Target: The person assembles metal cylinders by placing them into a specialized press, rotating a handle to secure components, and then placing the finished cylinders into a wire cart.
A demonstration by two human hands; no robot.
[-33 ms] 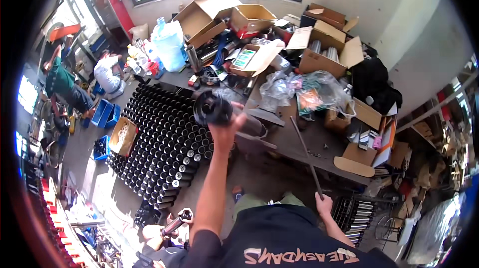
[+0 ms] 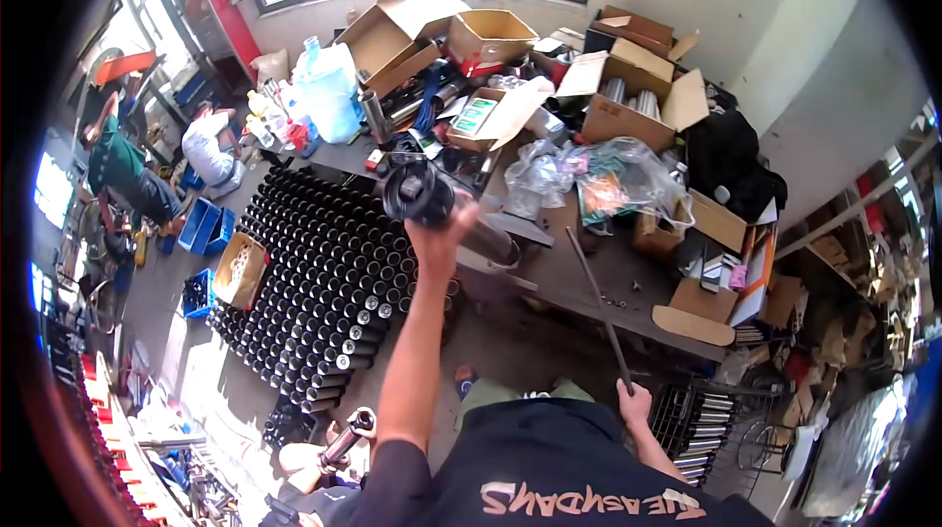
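Note:
My left hand [image 2: 444,227] is raised in front of me and closed around a metal cylinder [image 2: 494,244]. One end of this cylinder carries a wide round black cap [image 2: 417,191], tilted up toward me and a little blurred. Low on the right, my right hand [image 2: 634,399] grips the near end of a long thin dark rod [image 2: 601,316]. The rod slants away from me, its far end over the workbench [image 2: 628,316]. Beyond and left of my left hand stand many upright black tubes [image 2: 324,262], packed tightly in rows.
Cardboard boxes [image 2: 628,120], plastic bags [image 2: 628,174] and a large bluish water jug [image 2: 327,85] crowd the bench. Blue bins [image 2: 206,226] stand on the floor at left. Two people are farther left; another person's hands hold a metal cylinder [image 2: 343,441] at lower left. A wire rack [image 2: 706,429] stands at right.
The capped cylinder has tilted slightly in my left hand, so the face of its cap shows differently. My right hand keeps its hold on the rod.

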